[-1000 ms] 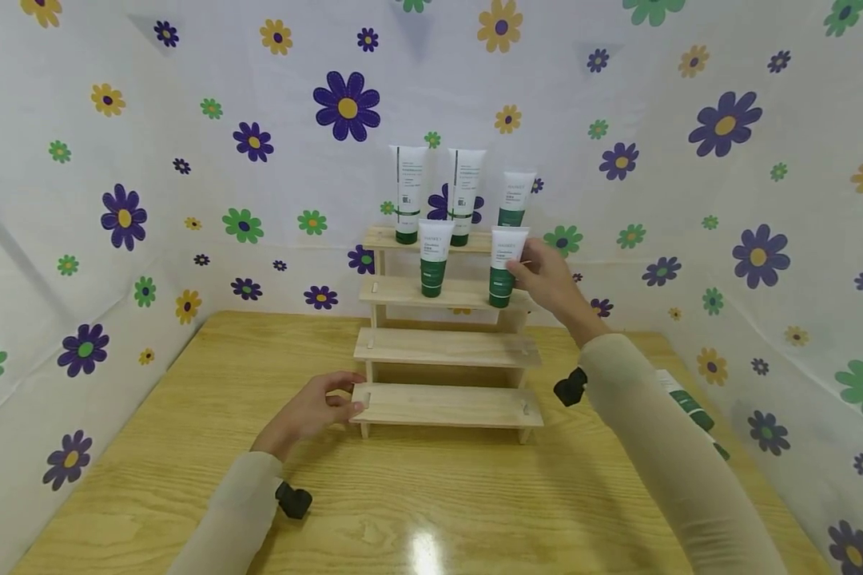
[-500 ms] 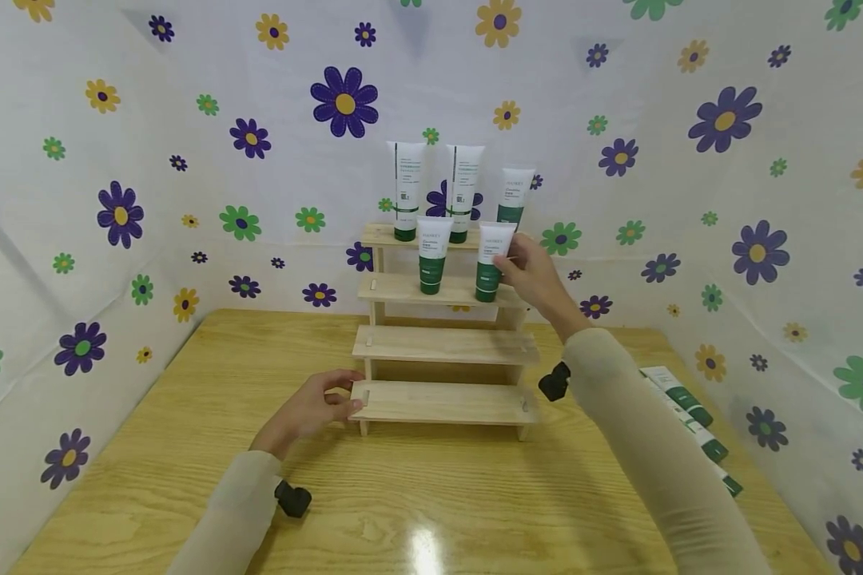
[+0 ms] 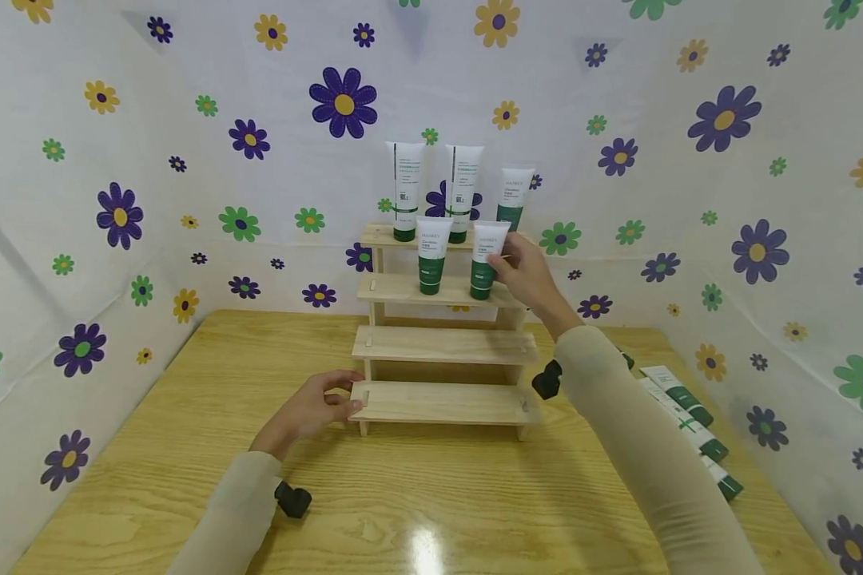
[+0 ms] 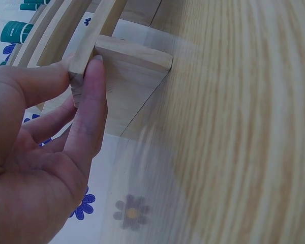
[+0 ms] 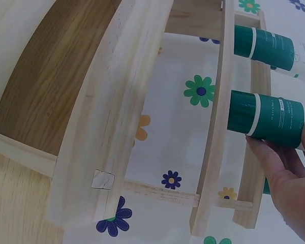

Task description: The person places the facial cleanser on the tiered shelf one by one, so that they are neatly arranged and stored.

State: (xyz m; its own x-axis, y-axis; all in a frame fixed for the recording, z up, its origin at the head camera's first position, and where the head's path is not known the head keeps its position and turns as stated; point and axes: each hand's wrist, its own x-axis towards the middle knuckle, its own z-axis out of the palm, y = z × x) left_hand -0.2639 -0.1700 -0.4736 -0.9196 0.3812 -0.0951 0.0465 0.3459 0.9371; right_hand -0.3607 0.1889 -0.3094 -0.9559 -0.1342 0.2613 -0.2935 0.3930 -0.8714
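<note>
My right hand (image 3: 528, 275) pinches a white and green squeeze tube (image 3: 482, 275) that stands cap-down on the second tier from the top of a wooden stepped stand (image 3: 446, 402). In the right wrist view, the green cap end of that tube meets the shelf board (image 5: 218, 117). Left of it on the same tier is a matching tube (image 3: 432, 271). Along the top tier stand two taller white tubes, one at the left (image 3: 406, 192) and another mid-shelf (image 3: 464, 192), plus a shorter one (image 3: 514, 196). My left hand (image 3: 320, 407) pinches the lowest board's left end.
Several more tubes (image 3: 690, 427) lie on the wooden table (image 3: 431, 495) at the right, partly behind my right sleeve (image 3: 640, 431). Flower-printed cloth (image 3: 288, 104) encloses the back and both sides. The two lower tiers of the stand bear no tubes.
My right hand has slid leftward along the second tier with the tube, bringing it closer to the matching one. The left hand keeps its place on the lowest board.
</note>
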